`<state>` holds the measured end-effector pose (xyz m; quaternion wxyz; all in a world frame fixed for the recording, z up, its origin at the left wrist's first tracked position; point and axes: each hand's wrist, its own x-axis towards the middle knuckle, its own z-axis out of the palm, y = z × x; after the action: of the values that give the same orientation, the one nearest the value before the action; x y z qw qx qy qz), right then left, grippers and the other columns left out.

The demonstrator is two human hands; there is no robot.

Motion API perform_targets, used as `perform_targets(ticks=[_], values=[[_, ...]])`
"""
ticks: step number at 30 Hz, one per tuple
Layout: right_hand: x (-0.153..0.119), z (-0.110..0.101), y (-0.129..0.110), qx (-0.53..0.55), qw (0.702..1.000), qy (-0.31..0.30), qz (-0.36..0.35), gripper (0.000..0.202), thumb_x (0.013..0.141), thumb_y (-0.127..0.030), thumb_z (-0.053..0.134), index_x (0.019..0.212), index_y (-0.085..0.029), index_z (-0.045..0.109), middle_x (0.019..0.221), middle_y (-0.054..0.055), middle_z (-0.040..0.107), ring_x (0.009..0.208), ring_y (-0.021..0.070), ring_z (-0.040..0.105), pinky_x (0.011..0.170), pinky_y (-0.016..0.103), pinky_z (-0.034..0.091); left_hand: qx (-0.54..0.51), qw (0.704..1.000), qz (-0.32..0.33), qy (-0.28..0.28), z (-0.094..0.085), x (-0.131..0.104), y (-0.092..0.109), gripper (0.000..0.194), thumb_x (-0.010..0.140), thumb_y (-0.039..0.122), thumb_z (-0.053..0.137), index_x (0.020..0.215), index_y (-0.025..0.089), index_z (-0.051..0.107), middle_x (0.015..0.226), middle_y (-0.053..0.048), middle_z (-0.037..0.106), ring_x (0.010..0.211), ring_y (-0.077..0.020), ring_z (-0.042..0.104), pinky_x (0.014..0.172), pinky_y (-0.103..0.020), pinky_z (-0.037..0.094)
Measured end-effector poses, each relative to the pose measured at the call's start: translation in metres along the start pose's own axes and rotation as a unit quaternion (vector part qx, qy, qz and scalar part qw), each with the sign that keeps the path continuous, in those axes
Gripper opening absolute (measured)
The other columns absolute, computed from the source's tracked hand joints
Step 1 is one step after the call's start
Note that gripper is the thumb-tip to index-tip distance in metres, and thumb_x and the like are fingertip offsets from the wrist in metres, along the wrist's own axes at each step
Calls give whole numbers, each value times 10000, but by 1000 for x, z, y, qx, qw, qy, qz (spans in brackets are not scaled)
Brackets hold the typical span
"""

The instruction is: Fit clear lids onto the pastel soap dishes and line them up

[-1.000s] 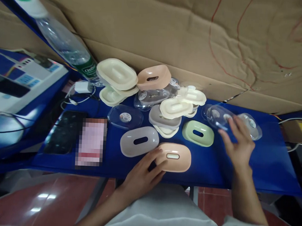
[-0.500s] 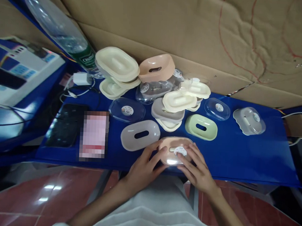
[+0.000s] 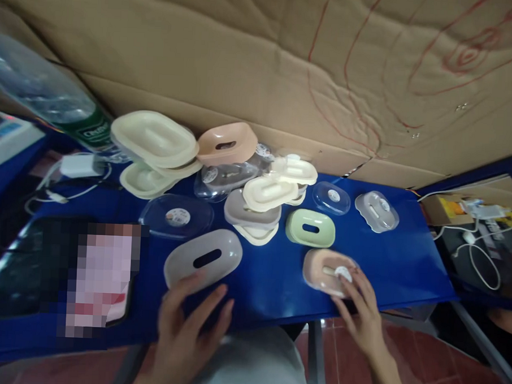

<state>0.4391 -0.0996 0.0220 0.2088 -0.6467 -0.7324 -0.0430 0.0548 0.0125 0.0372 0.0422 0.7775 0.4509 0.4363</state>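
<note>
My right hand (image 3: 359,307) grips the right end of a peach soap box (image 3: 318,268) under a see-through lid with a white round sticker. Fingers lie on top and the thumb is at the near side. At the table's front, my left hand (image 3: 195,319) is open with fingers spread and slightly blurred. Its fingertips are at the near edge of a grey oval tray (image 3: 185,262) with a dark slot; whether they touch it I cannot tell. Between and behind the hands sits a green slotted tray (image 3: 322,237). A transparent lid (image 3: 153,213) lies behind the grey tray.
Cream dishes (image 3: 150,133), a peach slotted tray (image 3: 247,138) and more lids pile up along the cardboard wall (image 3: 228,60). A covered grey box (image 3: 376,211) stands at right. A bottle (image 3: 52,95), white charger (image 3: 76,165) and pixelated phone-like item (image 3: 104,270) are at left.
My left hand has let go of the covered peach soap box and moved left to the grey tray. My right hand has carried the box to the right. The view has shifted.
</note>
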Motion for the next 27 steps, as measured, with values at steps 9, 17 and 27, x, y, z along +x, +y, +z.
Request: perform_targets(ticks=[9, 17, 27], values=[[90, 0, 41, -40, 997, 28, 56, 685, 1067, -351, 583, 1692, -301, 308, 1700, 149, 417, 1616, 375, 308, 1256, 672, 316, 90, 992, -92, -8, -2, -8, -24, 407, 892, 168, 810, 1268, 198, 657, 1452, -192, 586, 1319, -379, 615, 1085, -567, 520], [124, 21, -26, 98, 968, -185, -141, 557, 1099, -345, 534, 1638, -339, 390, 1520, 65, 641, 1470, 245, 545, 1331, 593, 158, 135, 988, -72, -33, 12, -15, -21, 413, 874, 157, 834, 1257, 205, 685, 1429, -193, 601, 1314, -360, 609, 1098, -532, 488], [163, 44, 29, -66, 995, -63, 37, 691, 1092, -490, 482, 1694, -212, 286, 1667, 220, 424, 1563, 418, 371, 1245, 722, 269, 7, 946, 186, -265, 39, -10, 33, 453, 973, 178, 669, 1414, 279, 648, 1587, -82, 561, 1446, -273, 505, 1266, -459, 292]])
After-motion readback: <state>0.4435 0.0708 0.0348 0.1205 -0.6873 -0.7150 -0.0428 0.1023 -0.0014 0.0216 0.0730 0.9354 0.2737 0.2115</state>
